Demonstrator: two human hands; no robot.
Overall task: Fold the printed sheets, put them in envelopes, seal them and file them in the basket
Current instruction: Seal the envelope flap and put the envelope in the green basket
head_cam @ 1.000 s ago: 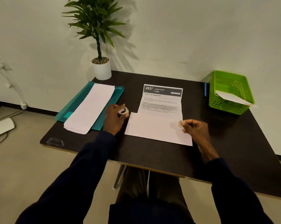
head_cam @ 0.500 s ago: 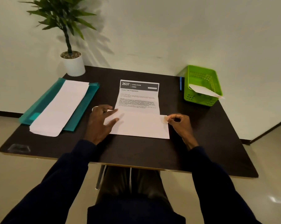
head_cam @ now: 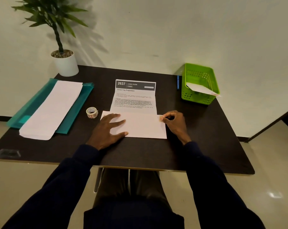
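A white envelope [head_cam: 143,126] lies flat at the table's middle, overlapping the near end of a printed sheet [head_cam: 135,98] headed "2637 Living Room". My left hand [head_cam: 109,128] rests flat on the envelope's left half, fingers spread. My right hand [head_cam: 173,120] pinches a small piece of tape [head_cam: 161,118] at the envelope's upper right corner. A tape roll [head_cam: 92,112] stands on the table just left of the envelope. The green basket [head_cam: 199,100] sits at the far right with one white envelope [head_cam: 201,89] leaning inside.
A stack of white envelopes [head_cam: 53,109] lies on a teal folder [head_cam: 77,111] at the left. A potted plant [head_cam: 65,63] stands at the far left corner. A blue pen [head_cam: 178,82] lies beside the basket. The dark table [head_cam: 197,142] ends close to my body.
My left hand has set the tape roll down on the table and moved onto the envelope. My right hand with the tape piece stays at the envelope's right corner. The head camera shifted.
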